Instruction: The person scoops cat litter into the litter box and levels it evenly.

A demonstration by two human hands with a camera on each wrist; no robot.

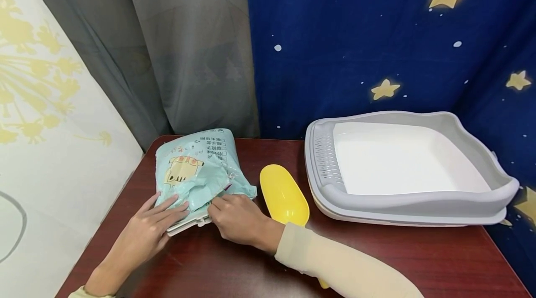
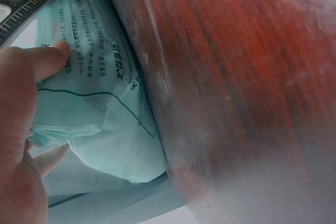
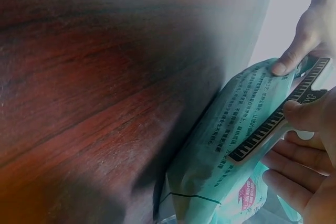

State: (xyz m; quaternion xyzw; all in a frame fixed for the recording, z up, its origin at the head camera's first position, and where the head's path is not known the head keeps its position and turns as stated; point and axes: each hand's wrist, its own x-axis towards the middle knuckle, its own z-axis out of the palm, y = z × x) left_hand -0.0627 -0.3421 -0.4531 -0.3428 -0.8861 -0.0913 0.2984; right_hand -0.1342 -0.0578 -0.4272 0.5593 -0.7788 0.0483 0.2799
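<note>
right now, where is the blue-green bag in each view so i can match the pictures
Head: the blue-green bag is left of centre, beside the yellow scoop.
Left wrist: the bag is on the left side, running down from the top.
Right wrist: the bag is at the lower right.
Shared landmark: the reddish-brown table.
</note>
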